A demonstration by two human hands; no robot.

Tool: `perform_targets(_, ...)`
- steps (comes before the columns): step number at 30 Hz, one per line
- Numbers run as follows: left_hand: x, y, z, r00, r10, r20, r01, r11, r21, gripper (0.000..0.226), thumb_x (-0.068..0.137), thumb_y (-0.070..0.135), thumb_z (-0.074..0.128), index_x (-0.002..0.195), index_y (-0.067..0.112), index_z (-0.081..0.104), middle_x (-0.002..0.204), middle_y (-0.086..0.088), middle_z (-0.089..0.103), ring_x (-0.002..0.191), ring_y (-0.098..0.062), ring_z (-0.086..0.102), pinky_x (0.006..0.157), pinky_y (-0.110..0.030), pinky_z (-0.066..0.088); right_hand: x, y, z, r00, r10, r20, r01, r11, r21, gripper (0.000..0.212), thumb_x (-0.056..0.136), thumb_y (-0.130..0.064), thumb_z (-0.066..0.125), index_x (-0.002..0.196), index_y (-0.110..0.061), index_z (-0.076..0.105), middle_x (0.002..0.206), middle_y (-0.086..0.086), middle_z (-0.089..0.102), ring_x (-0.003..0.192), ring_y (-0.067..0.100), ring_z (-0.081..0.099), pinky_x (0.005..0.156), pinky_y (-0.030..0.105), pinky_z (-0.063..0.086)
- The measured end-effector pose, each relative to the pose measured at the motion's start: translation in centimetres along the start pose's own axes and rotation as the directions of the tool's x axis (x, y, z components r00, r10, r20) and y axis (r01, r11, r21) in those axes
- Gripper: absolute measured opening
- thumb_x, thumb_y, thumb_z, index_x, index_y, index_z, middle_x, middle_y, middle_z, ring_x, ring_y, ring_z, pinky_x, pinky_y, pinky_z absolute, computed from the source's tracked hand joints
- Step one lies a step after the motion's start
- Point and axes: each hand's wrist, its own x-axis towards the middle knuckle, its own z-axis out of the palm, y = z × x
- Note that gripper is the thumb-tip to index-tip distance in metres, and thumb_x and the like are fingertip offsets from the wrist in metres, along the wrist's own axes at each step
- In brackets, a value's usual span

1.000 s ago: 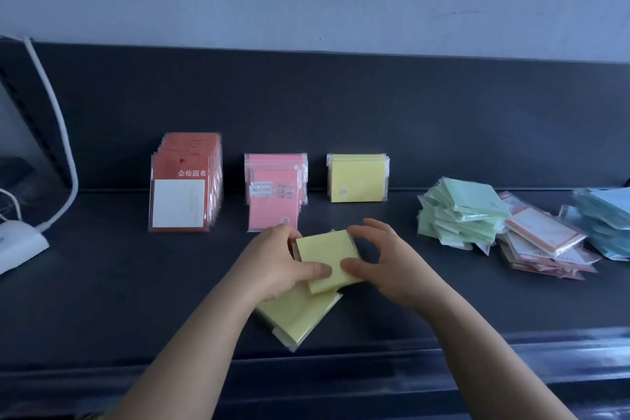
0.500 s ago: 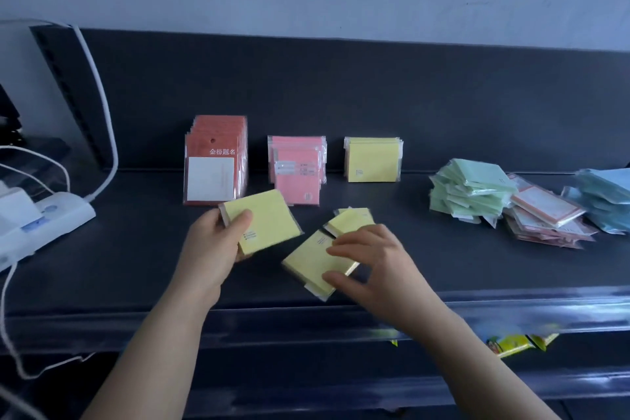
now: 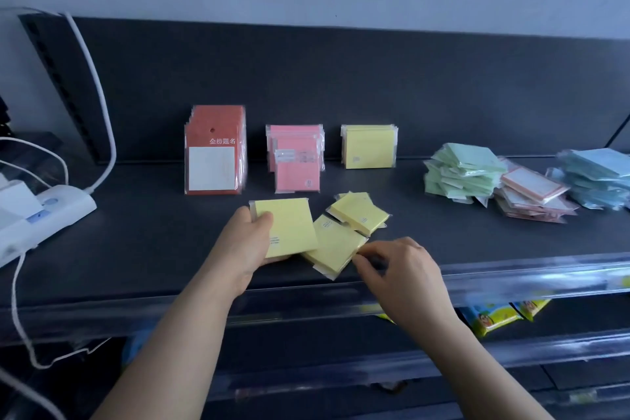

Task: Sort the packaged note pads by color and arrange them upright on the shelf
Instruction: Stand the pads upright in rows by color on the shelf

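Note:
My left hand [image 3: 247,242] grips a yellow packaged note pad [image 3: 289,232] by its left edge, thumb on its face. Beside it a second yellow pad [image 3: 332,249] lies flat near the shelf's front, and my right hand [image 3: 397,262] pinches its right corner with curled fingers. A third yellow pad [image 3: 359,213] lies just behind. Upright at the back stand rows of red-carded pads [image 3: 213,153], pink pads [image 3: 296,160] and yellow pads [image 3: 370,147].
Loose heaps of green pads [image 3: 460,170], red-framed pads [image 3: 530,193] and blue pads [image 3: 596,177] lie at the right of the dark shelf [image 3: 136,232]. A white power strip [image 3: 41,215] with cables sits at the left. A clear front rail [image 3: 511,274] edges the shelf.
My left hand has lifted one yellow pad off the pile and carried it left. My right hand slid from the top of the lower pad to its right corner.

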Motion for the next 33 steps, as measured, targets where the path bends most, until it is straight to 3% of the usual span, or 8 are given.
perform_targets(7, -0.6, -0.8, -1.1, 0.999, 0.028, 0.036, -0.03, 0.997, 0.077, 0.024, 0.091, 0.039, 0.045, 0.106, 0.021, 0.053, 0.11, -0.005, 0.065, 0.101, -0.025, 0.064, 0.088, -0.05, 0.054, -0.1, -2.5, -0.1, 0.965, 0.244, 0.098, -0.263, 0.907, 0.329, 0.023, 0.087, -0.027, 0.064, 0.103, -0.011, 0.065, 0.092, 0.003, 0.071, 0.095, 0.021, 0.065, 0.085, 0.043, 0.054)
perform_targets(11, -1.2, -0.7, -1.5, 0.997, 0.049, 0.064, -0.051, 0.998, 0.024, 0.019, 0.099, 0.029, 0.042, 0.112, 0.018, 0.052, 0.112, -0.006, 0.065, 0.1, -0.025, 0.066, 0.086, -0.048, 0.056, 0.4, -3.2, 0.2, 0.95, 0.272, 0.153, -0.312, 0.825, 0.471, 0.038, 0.087, -0.025, 0.067, 0.124, -0.022, 0.06, 0.101, -0.016, 0.064, 0.095, 0.0, 0.063, 0.081, 0.02, 0.053)
perform_targets(15, -1.9, -0.6, -1.6, 0.992, 0.05, 0.119, -0.052, 0.999, 0.01, 0.019, 0.103, 0.023, 0.038, 0.114, 0.014, 0.051, 0.113, -0.007, 0.064, 0.099, -0.025, 0.066, 0.081, -0.045, 0.058, 0.9, -3.7, 0.8, 0.946, 0.292, 0.142, -0.316, 0.734, 0.601, 0.028, 0.085, -0.018, 0.069, 0.109, -0.03, 0.06, 0.109, -0.009, 0.062, 0.081, 0.006, 0.063, 0.05, 0.008, 0.042)
perform_targets(21, -1.6, 0.6, -3.4, 0.956, 0.267, -0.121, -0.248, 0.957, 0.152, 0.016, 0.103, 0.025, 0.038, 0.112, 0.021, 0.05, 0.108, -0.009, 0.056, 0.093, -0.026, 0.063, 0.061, -0.036, 0.06, 2.1, -2.4, -0.7, 0.961, 0.271, 0.043, -0.217, 0.654, 0.725, 0.028, 0.082, -0.002, 0.068, 0.094, -0.026, 0.065, 0.092, -0.009, 0.069, 0.071, 0.012, 0.061, 0.064, 0.021, 0.049)
perform_targets(25, -2.1, 0.9, -2.3, 0.963, 0.269, 0.032, -0.271, 0.959, 0.079, 0.017, 0.103, 0.027, 0.041, 0.106, 0.021, 0.056, 0.109, -0.011, 0.062, 0.092, -0.026, 0.067, 0.067, -0.041, 0.061, 3.4, -2.5, -1.5, 0.981, 0.163, 0.108, -0.182, 0.567, 0.804, 0.029, 0.081, 0.004, 0.069, 0.091, -0.024, 0.067, 0.09, -0.008, 0.071, 0.069, 0.007, 0.06, 0.063, 0.018, 0.051)
perform_targets(29, -2.4, 0.6, -0.2, 0.944, 0.248, 0.217, -0.271, 0.959, 0.082, 0.023, 0.092, 0.041, 0.06, 0.109, 0.026, 0.057, 0.102, 0.001, 0.07, 0.093, -0.017, 0.069, 0.084, -0.045, 0.057, 4.1, -2.9, -0.4, 0.985, 0.098, 0.142, -0.172, 0.603, 0.779, 0.027, 0.079, 0.001, 0.072, 0.091, -0.023, 0.071, 0.092, -0.001, 0.073, 0.08, 0.011, 0.063, 0.074, 0.028, 0.055)
perform_targets(31, -2.0, 0.1, 0.3, 0.942, 0.274, 0.191, -0.313, 0.925, 0.214, 0.022, 0.089, 0.036, 0.065, 0.108, 0.03, 0.054, 0.103, 0.007, 0.068, 0.093, -0.011, 0.067, 0.084, -0.041, 0.056, 4.5, -2.3, -0.3, 0.987, 0.109, 0.12, -0.162, 0.617, 0.77, 0.023, 0.081, -0.007, 0.074, 0.096, -0.023, 0.071, 0.095, -0.003, 0.072, 0.082, 0.007, 0.065, 0.066, 0.022, 0.053)
perform_targets(33, -1.6, -0.2, 0.5, 0.956, 0.266, 0.122, -0.284, 0.945, 0.16, 0.018, 0.094, 0.027, 0.06, 0.109, 0.025, 0.052, 0.107, 0.004, 0.066, 0.091, -0.013, 0.067, 0.077, -0.041, 0.059, 5.2, -0.8, -0.3, 0.988, 0.146, 0.048, -0.143, 0.756, 0.638, 0.023, 0.087, -0.015, 0.068, 0.109, -0.024, 0.068, 0.108, -0.006, 0.069, 0.094, 0.003, 0.064, 0.071, 0.015, 0.048)
